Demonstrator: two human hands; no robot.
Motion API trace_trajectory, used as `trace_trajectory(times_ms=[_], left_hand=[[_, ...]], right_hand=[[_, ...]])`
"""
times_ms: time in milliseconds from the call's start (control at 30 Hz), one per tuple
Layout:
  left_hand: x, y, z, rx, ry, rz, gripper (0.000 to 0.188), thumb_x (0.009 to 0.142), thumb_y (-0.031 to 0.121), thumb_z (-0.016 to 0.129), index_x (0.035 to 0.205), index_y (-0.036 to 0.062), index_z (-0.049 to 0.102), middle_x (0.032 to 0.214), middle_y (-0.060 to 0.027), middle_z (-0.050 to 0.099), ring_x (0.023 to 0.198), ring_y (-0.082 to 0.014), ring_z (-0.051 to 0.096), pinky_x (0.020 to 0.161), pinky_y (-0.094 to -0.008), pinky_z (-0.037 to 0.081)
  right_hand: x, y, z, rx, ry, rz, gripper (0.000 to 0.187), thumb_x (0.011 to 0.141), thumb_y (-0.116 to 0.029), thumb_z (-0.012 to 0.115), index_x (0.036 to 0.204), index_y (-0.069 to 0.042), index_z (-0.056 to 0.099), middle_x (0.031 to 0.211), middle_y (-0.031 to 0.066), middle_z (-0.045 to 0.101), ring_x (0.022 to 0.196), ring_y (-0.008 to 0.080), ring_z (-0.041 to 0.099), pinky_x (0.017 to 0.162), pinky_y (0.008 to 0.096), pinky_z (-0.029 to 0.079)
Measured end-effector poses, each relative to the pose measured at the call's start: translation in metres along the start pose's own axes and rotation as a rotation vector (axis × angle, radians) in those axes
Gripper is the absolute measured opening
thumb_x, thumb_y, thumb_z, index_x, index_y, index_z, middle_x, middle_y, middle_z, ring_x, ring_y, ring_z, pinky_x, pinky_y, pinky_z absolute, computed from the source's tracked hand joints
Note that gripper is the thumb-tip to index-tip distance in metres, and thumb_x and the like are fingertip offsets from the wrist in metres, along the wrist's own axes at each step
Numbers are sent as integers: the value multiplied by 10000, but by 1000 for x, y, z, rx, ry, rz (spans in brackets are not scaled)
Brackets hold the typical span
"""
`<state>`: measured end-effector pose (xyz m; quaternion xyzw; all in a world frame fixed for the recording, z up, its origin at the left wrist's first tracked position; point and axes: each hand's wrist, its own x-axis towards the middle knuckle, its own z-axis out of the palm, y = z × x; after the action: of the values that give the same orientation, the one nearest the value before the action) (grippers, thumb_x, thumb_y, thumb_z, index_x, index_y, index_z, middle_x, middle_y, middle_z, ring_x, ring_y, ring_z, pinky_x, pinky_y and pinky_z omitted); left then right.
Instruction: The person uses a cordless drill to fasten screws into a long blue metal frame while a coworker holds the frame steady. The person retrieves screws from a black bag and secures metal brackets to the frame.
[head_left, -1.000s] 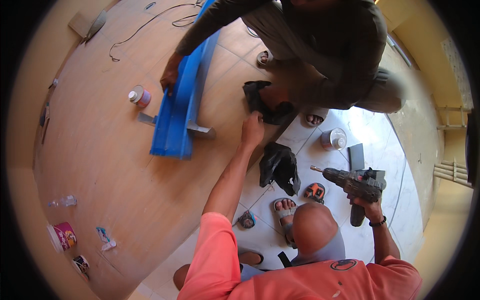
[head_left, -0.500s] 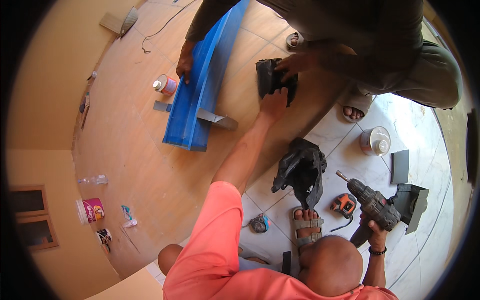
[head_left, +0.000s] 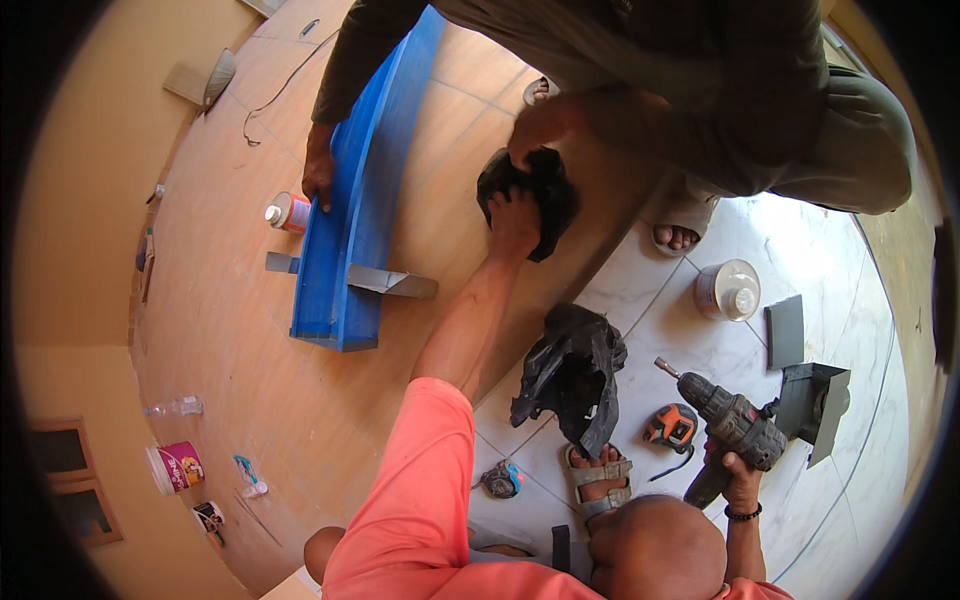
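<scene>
My left hand [head_left: 514,222] reaches forward onto a black plastic bag [head_left: 558,205] on the tan tiled floor. Its fingers look spread against the bag, their tips partly lost in the dark folds. A co-worker's hand [head_left: 540,128] is at the bag's far side. My right hand [head_left: 742,480] grips a cordless drill [head_left: 735,415] by its handle, the bit pointing up and left. Another crumpled black bag [head_left: 575,370] lies open near my sandalled foot. Beside it are an orange-and-black tape measure [head_left: 671,427] and a small round blue-and-black object [head_left: 503,480].
The co-worker's other hand [head_left: 318,180] steadies a long blue metal channel [head_left: 360,220] with a grey strip [head_left: 390,281] across it. Cans [head_left: 728,290] and grey metal pieces [head_left: 785,332] stand at right. A bucket [head_left: 175,467] and bottle [head_left: 178,406] lie along the left wall.
My left hand has moved farther over the bag, its fingers spreading. The co-worker's hand has lifted toward the bag's far edge. The whole view has shifted slightly; the drill stays in my right hand.
</scene>
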<state>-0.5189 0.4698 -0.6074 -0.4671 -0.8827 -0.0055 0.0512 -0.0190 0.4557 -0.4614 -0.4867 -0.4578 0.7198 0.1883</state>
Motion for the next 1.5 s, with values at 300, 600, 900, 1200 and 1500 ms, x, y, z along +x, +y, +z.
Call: trace_trajectory(times_ms=[300, 600, 900, 1200, 1500], left_hand=[[22, -18, 51, -14, 295, 90, 365, 723, 157, 646, 1079, 88, 606, 1050, -146, 564, 1069, -365, 488, 885, -488, 395], [57, -8, 74, -109, 184, 27, 194, 834, 217, 535, 942, 118, 662, 1059, -102, 557, 1052, -301, 484, 835, -417, 433], [45, -7, 70, -96, 215, -179, 113, 823, 129, 547, 887, 82, 627, 928, -111, 577, 901, -270, 581, 716, -353, 521], [26, -16, 19, -167, 162, -31, 174, 820, 66, 557, 993, 48, 560, 943, -140, 592, 908, -274, 601, 737, -346, 537], [-4, -16, -55, -1002, 364, -161, 158, 871, 146, 589, 957, 17, 558, 772, -94, 560, 659, -210, 584, 573, -345, 488]], right_hand=[[6, 3, 16, -27, -12, -2, 627, 677, -427, 794, 1088, 6, 600, 870, 100, 648, 749, 200, 630, 640, 325, 523], [1, 6, 18, -6, 111, 3, 704, 631, -446, 793, 1117, 15, 576, 851, 97, 631, 724, 203, 620, 624, 322, 526], [1, 0, 24, 10, 148, -4, 665, 644, -415, 793, 1105, 14, 580, 858, 105, 636, 722, 205, 625, 618, 321, 527], [4, 15, 28, -12, 39, -78, 677, 672, -460, 783, 1103, 22, 582, 854, 97, 631, 728, 202, 619, 621, 323, 519], [42, 10, 66, 50, -157, -204, 702, 705, -482, 761, 1154, 15, 548, 927, 92, 604, 776, 191, 601, 659, 319, 512]])
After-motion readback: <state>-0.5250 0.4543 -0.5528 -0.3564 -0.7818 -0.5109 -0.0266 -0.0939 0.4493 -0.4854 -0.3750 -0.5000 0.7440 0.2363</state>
